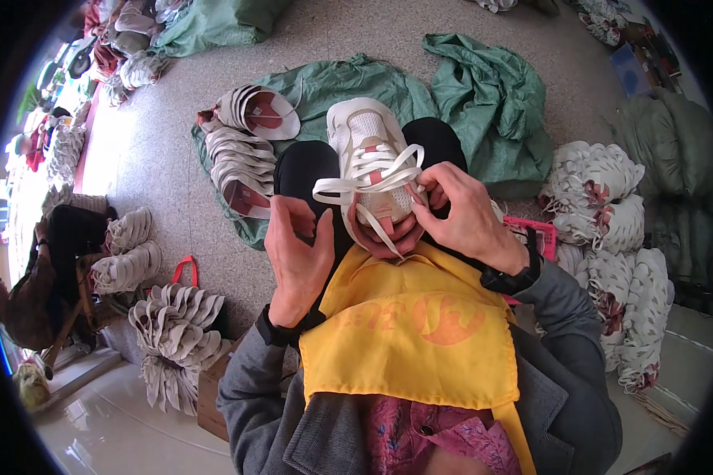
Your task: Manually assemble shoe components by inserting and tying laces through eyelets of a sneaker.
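A white and beige sneaker point(372, 127) with pink trim rests between my black-clad knees, toe pointing away from me. Its white shoelace point(337, 187) crosses the tongue in loose loops, and one end hangs over the pink collar opening. My right hand point(467, 210) is at the shoe's right edge, thumb and fingertips pinched at the lacing; the exact bit between the fingertips is partly hidden. To the left of the shoe, my left hand point(299, 253) has curled fingers with the thumb apart, and nothing shows between them.
Green sacking point(348, 75) lies on the floor ahead, with stacked shoe uppers point(242, 162) on its left part. More bundled uppers stand at left point(178, 324) and right point(598, 182). A pink basket point(540, 236) is beside my right forearm. Another person point(43, 277) sits at far left.
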The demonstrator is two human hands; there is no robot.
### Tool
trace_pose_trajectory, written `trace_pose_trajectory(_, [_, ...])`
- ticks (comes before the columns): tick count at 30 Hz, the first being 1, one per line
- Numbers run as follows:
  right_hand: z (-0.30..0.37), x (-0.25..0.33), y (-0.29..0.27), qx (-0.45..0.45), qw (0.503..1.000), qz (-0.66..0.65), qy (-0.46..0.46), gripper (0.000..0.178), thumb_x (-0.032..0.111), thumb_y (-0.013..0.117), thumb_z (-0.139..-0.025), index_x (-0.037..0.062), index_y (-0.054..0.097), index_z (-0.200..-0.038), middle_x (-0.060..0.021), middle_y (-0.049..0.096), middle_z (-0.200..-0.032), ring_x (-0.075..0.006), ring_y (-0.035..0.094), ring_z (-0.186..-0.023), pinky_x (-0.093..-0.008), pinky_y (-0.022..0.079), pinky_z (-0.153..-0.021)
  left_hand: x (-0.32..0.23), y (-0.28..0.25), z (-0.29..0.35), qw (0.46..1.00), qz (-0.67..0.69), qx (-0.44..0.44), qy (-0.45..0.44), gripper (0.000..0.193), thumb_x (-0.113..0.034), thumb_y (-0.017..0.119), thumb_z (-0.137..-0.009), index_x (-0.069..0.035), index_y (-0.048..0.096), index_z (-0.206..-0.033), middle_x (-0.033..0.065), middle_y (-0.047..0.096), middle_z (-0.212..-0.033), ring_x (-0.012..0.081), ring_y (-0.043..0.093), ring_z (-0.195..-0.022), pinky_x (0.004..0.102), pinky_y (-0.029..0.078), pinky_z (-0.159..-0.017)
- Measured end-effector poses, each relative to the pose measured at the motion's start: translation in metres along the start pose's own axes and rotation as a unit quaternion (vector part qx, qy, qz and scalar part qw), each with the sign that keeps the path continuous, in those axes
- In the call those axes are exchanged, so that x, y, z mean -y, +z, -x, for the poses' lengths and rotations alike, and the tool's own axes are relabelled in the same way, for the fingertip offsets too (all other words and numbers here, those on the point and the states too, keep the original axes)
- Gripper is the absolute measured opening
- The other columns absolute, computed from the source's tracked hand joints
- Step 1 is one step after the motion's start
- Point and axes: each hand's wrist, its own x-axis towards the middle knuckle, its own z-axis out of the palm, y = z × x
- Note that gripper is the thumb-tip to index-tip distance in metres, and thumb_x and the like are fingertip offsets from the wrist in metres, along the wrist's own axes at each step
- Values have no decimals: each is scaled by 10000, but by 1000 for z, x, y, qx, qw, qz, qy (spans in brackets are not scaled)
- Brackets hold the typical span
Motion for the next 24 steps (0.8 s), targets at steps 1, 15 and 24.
trace_pose_trajectory(1, [-1,1,1,-1,1000,16,-2,231,65,734,-839,3,582,-1001,-139,602,-913,-296,659,-758,-390,540,-656,-3,-3,3,999,-26,11,33,187,4,732,-882,-20,552,-924,47,555,-745,130,560,-652,264,459,-607])
trace_pose_trajectory(15, [-36,19,-1,-82,990,60,-99,110,40,683,-836,4,582,-862,-121,588,-755,-257,618,-590,-366,500,-544,-32,11,7,916,-189,236,262,498,-241,817,-751,-42,591,-1147,65,591,-924,268,581,-891,403,399,-815])
trace_pose_trajectory(24, [-21,12,-30,-37,987,-50,-150,173,100,779,-834,25,654,-927,-93,666,-819,-256,684,-710,-336,536,-621,-21,-21,3,994,68,73,43,434,-37,817,-822,1,597,-1193,63,678,-1026,198,639,-994,341,481,-908])
